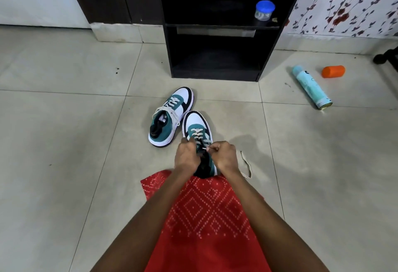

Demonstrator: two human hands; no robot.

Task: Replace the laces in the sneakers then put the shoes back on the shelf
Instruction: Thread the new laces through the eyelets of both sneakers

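Two teal, white and black sneakers stand on the tiled floor. The left sneaker [170,118] is laced with a cream lace and stands alone. The right sneaker [197,129] is laced over its front half. My left hand [186,156] grips its upper on the left side. My right hand [224,155] pinches the tip of the cream lace [204,148] at an eyelet. The shoe's heel is hidden behind my hands. A loose stretch of cream lace [247,164] trails on the floor to the right.
A dark shelf unit [215,56] stands straight ahead, with a blue-lidded jar [264,10] on its upper board. To its right on the floor lie a light blue spray can [311,87] and an orange cap [333,71]. Red patterned cloth [206,218] covers my lap.
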